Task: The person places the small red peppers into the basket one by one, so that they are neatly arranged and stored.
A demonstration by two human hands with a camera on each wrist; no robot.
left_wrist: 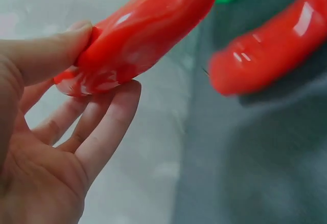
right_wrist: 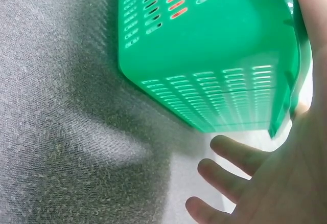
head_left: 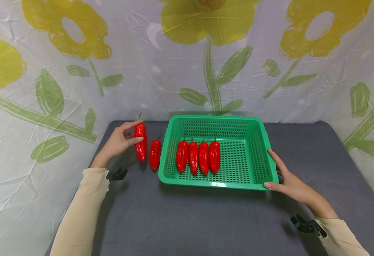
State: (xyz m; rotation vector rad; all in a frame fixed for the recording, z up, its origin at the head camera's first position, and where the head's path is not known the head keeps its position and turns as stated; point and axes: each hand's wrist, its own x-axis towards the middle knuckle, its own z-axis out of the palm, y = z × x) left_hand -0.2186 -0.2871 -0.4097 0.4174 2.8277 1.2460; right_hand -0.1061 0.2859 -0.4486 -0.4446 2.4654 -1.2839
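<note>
My left hand [head_left: 115, 144] pinches a glossy red chili pepper [head_left: 141, 144] between thumb and fingers, its tip hanging down and its thin stem pointing up. In the left wrist view the thumb presses one side of this pepper [left_wrist: 148, 29]. Beside it, a second red chili pepper [head_left: 155, 155] lies on the dark table, just left of a green plastic basket [head_left: 218, 184]. Several red peppers [head_left: 204, 158] lie side by side in the basket's left half. My right hand [head_left: 290, 183] rests thumb and index finger on the basket's right rim; its other fingers extend straight below the rim.
The dark grey table [head_left: 206, 220] bears the basket near its back edge. Behind it hangs a pale cloth [head_left: 148, 71] printed with yellow flowers. Black bands [head_left: 117, 174] sit at both wrists.
</note>
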